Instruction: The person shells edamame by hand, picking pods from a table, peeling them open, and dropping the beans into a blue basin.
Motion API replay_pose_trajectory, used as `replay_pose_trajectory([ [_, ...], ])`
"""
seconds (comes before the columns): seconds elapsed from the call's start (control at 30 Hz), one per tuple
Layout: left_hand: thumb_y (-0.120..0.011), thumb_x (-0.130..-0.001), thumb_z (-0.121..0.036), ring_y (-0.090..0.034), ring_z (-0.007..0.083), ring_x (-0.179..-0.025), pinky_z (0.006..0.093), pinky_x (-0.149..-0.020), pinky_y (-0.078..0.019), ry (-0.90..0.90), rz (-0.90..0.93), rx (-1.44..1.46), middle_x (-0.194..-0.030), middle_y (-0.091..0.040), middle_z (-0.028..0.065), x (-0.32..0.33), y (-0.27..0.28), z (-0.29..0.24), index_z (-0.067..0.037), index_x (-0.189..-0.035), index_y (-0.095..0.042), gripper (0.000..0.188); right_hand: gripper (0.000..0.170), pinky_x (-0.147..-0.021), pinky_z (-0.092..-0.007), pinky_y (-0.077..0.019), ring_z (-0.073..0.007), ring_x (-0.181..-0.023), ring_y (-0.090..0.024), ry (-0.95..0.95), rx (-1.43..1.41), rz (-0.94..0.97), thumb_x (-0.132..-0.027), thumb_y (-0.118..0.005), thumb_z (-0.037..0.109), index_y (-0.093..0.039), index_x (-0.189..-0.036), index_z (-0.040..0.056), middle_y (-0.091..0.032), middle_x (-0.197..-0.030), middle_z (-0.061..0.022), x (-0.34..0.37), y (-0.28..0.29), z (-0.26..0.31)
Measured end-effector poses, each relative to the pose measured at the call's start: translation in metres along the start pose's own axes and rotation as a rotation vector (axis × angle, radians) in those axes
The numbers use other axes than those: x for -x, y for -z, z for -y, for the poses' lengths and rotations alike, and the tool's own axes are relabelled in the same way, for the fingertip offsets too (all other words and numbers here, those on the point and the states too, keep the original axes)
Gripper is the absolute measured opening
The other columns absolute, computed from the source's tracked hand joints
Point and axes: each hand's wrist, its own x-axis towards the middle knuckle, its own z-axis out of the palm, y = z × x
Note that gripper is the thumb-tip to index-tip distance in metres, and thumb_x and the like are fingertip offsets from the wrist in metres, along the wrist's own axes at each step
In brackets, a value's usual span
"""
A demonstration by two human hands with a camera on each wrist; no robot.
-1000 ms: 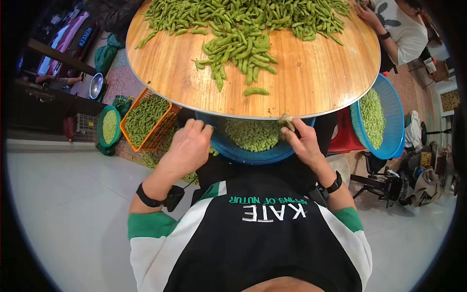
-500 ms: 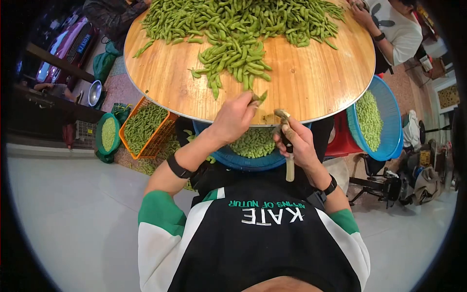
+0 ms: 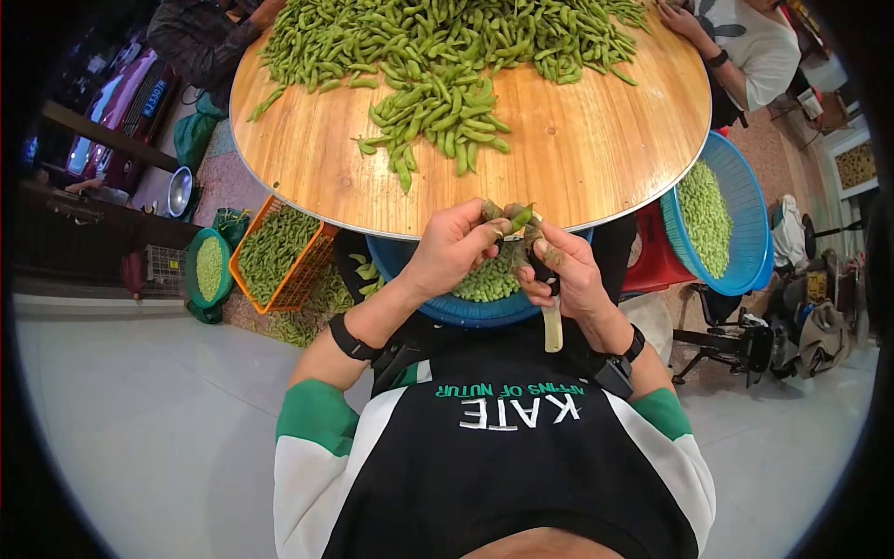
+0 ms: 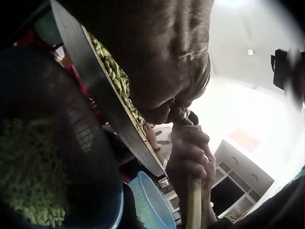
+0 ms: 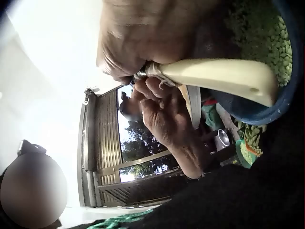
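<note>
My left hand (image 3: 447, 252) pinches a green soybean pod (image 3: 521, 219) just off the table's near edge. Facing it, my right hand (image 3: 575, 272) grips a tool by its cream handle (image 3: 553, 330), which points down toward my body. In the right wrist view the handle (image 5: 219, 78) is smooth, curved and holed at its end; the tool's working end is hidden among the fingers. Greyish coverings wrap some fingertips of both hands, which meet around the pod. Below them a blue basin (image 3: 456, 311) holds shelled beans (image 3: 489, 282).
A round wooden table (image 3: 596, 158) bears a large heap of pods (image 3: 447, 47). At left stand an orange crate (image 3: 321, 256) of pods and a green basin (image 3: 198, 300) of beans. A second blue basin (image 3: 740, 200) stands at right. Other people sit across the table.
My left hand has gone from the basin's left side to the table, picked up the lone pod, and brought it to my right hand. The cream handle has come into view under my right hand.
</note>
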Motion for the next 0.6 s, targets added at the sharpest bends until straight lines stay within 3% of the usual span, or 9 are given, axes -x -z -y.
replay_pose_trajectory([
  [0.23, -0.055, -0.096, -0.014, -0.043, -0.0002, -0.054, 0.0161, -0.047, -0.0334, -0.308, -0.088, -0.157, -0.067, -0.054, -0.0034, 0.0, -0.004, 0.015, -0.001, -0.095, -0.06, 0.013, 0.04, -0.041, -0.0178, -0.0322, -0.0067, -0.05, -0.038, 0.02, -0.052, -0.043, -0.099, -0.047, 0.017, -0.042, -0.135, 0.0037, -0.05, -0.076, -0.0047, -0.001, 0.0, -0.005],
  [0.3, -0.055, -0.096, -0.014, -0.043, 0.0002, -0.052, 0.0159, -0.046, -0.0329, -0.115, -0.044, 0.048, -0.068, -0.055, -0.0014, -0.001, -0.002, 0.015, -0.001, -0.098, -0.06, 0.014, 0.039, -0.041, -0.0177, -0.0318, -0.0066, -0.05, -0.037, 0.014, -0.102, -0.033, -0.098, -0.048, 0.017, -0.043, -0.134, 0.0034, -0.05, -0.075, -0.0045, -0.002, 0.001, -0.004],
  [0.43, -0.055, -0.096, -0.016, -0.04, 0.0013, -0.048, 0.0166, -0.043, -0.0309, -0.107, -0.028, 0.1, -0.067, -0.054, -0.0011, -0.002, -0.006, 0.013, -0.002, -0.1, -0.061, 0.016, 0.031, -0.039, -0.0178, -0.0314, -0.0063, -0.049, -0.037, -0.009, -0.246, 0.036, -0.098, -0.047, 0.017, -0.048, -0.126, 0.0042, -0.05, -0.075, -0.0045, -0.002, 0.005, -0.002],
  [0.5, -0.054, -0.097, -0.019, -0.036, 0.0023, -0.046, 0.0175, -0.04, -0.0289, 0.048, 0.157, 0.512, -0.065, -0.051, -0.0018, -0.004, -0.005, 0.011, -0.002, -0.103, -0.06, 0.02, 0.031, -0.039, -0.0179, -0.031, -0.0066, -0.049, -0.037, -0.025, -0.317, 0.082, -0.098, -0.048, 0.018, -0.048, -0.125, 0.0039, -0.049, -0.074, -0.0049, -0.001, 0.008, -0.004],
  [0.53, -0.054, -0.097, -0.019, -0.036, 0.0023, -0.046, 0.0175, -0.04, -0.0289, 0.045, 0.155, 0.513, -0.065, -0.051, -0.0018, -0.005, -0.004, 0.013, -0.002, -0.103, -0.06, 0.02, 0.03, -0.038, -0.0178, -0.0303, -0.0066, -0.049, -0.036, -0.03, -0.34, 0.126, -0.098, -0.048, 0.019, -0.049, -0.124, 0.0033, -0.049, -0.074, -0.0053, -0.001, 0.008, -0.004],
  [0.6, -0.053, -0.097, -0.022, -0.033, 0.0027, -0.044, 0.018, -0.038, -0.0262, 0.163, 0.331, 0.774, -0.063, -0.049, -0.0025, -0.007, -0.003, 0.019, -0.003, -0.106, -0.059, 0.022, 0.03, -0.038, -0.0178, -0.0297, -0.0067, -0.048, -0.036, -0.038, -0.367, 0.17, -0.098, -0.049, 0.019, -0.049, -0.123, 0.0027, -0.049, -0.074, -0.0057, 0.0, 0.01, -0.008],
])
